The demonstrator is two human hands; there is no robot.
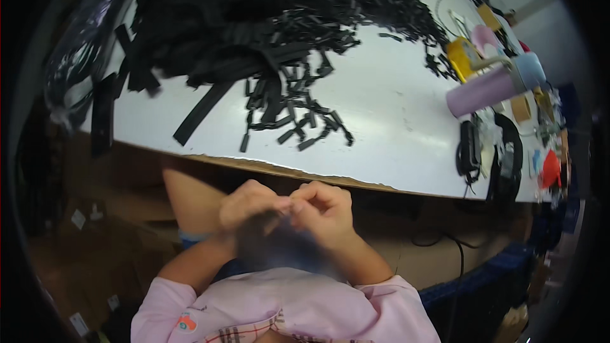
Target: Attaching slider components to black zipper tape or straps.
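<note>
My left hand and my right hand meet fingertip to fingertip in front of my body, just off the table's near edge. From the fingers of my left hand hangs a dark strip, smeared by motion. My right hand is closed in a pinch with thumb and forefinger together; what lies between them is too small to make out. On the table ahead are a heap of black fabric strips and a scatter of small black plastic pieces, some strung together.
The white table has a chipped near edge. At its right lie a purple bottle, a yellow container, a black case and a tape roll. A clear plastic bag hangs at the left; a dark cable runs below right.
</note>
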